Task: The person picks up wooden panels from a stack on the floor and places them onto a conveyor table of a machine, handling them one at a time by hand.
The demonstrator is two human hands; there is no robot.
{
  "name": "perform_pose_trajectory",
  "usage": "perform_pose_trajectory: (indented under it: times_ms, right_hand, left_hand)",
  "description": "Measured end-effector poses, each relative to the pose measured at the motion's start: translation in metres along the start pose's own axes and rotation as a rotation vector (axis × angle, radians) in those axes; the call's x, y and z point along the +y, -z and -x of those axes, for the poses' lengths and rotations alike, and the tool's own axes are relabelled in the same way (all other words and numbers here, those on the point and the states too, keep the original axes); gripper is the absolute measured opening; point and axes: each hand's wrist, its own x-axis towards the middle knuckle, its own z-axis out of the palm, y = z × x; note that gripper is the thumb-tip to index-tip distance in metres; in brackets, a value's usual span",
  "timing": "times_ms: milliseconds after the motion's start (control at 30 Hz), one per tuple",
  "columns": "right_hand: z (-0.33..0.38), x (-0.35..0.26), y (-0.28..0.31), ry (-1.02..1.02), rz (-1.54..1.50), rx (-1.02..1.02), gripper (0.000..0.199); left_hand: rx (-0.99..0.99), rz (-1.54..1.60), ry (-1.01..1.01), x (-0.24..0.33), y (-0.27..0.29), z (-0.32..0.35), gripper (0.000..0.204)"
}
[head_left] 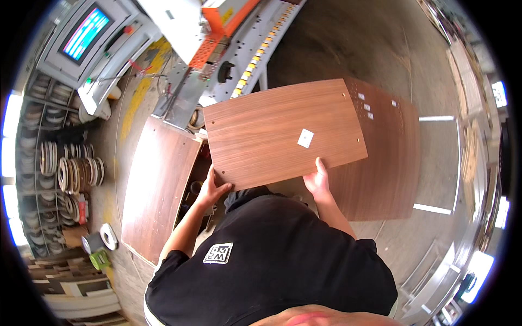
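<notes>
Both of my hands hold up a brown wood-grain panel [261, 136] in front of my body. It has small drilled holes near its corners and a white square label [305, 138] on its face. My left hand [211, 190] grips the near left corner, its thumb on the top face and the other fingers partly hidden at the edge. At the near edge, right of the middle, my right hand [318, 179] has its thumb on top and its fingers out of sight underneath.
Beyond the panel stands a machine with an orange part [209, 51], beside a control screen [87, 33]. At left is a brown-topped bench [160, 185]. Larger labelled panels [386, 163] lie to the right. Rolls of edge banding [79, 174] fill a far-left rack.
</notes>
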Motion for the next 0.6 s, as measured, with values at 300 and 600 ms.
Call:
perform_pose_trajectory:
  times_ms: [300, 600]
  right_hand:
    - [-0.127, 0.083, -0.087, -0.305, 0.4, -0.014, 0.048]
    - [-0.189, 0.122, -0.156, -0.409, 1.229, -0.203, 0.051]
  left_hand:
    - [0.069, -0.438, 0.32, -0.043, 0.05, 0.069, 0.125]
    - [0.161, -0.646, 0.494, -0.019, 0.066, 0.031, 0.101]
